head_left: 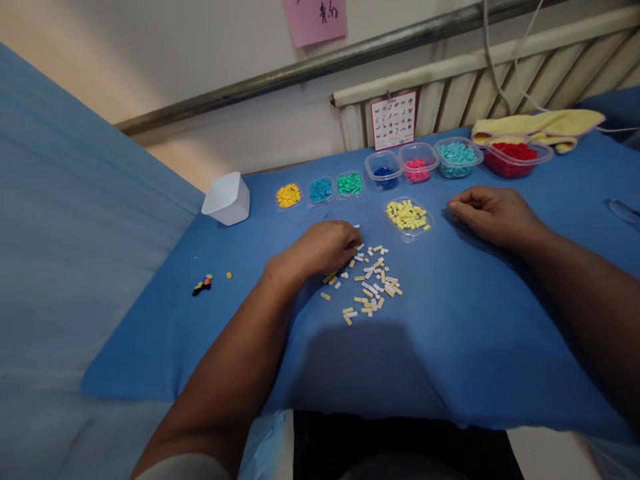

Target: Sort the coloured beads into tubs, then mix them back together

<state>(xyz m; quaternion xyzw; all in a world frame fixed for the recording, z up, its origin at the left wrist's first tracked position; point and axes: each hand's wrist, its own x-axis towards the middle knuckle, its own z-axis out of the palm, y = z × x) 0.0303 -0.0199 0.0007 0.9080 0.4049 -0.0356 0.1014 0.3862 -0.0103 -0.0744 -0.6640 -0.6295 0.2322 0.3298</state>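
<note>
My left hand (pixel 327 248) is over the upper left edge of a loose heap of small white and pale yellow building bricks (pixel 376 283). Its fingers curl down among the bricks, and whatever they pinch is hidden. To the right, my right hand (pixel 493 212) rests on the blue cloth, fingers curled and closed, with nothing visible in them. Between the hands, a shallow clear tray (pixel 411 233) holds light yellow bricks (pixel 406 215), nearer to my right hand.
Along the back stand clear tubs of coloured bricks, among them a red-filled tub (pixel 515 160). A white container (pixel 227 199) is at the left, above a small brick assembly (pixel 202 286). A printed card (pixel 394 120) leans on the radiator; a yellow cloth (pixel 545 125) lies far right.
</note>
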